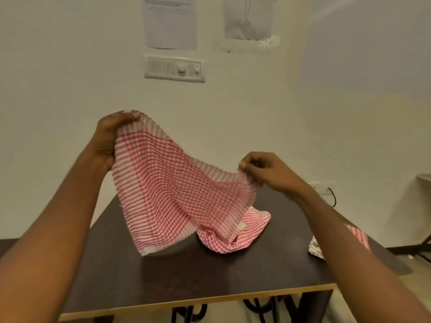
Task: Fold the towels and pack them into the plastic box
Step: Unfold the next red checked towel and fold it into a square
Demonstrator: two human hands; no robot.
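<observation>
A red-and-white checked towel [168, 190] hangs spread in the air above the dark table [186, 276]. My left hand [109, 138] grips its upper left corner, held high. My right hand [268, 171] pinches the opposite upper corner, lower and to the right. The towel's bottom corner hangs just above the tabletop. A second checked towel [235, 231] lies crumpled on the table behind it. A third checked towel [356, 236] shows at the table's right edge, mostly hidden by my right forearm. No plastic box is in view.
A white wall stands close behind the table, with a switch panel [175, 69] and taped papers [170, 22]. A black cable [332, 198] hangs at the right near a wall socket. The table's pale front edge [198, 301] runs near the bottom.
</observation>
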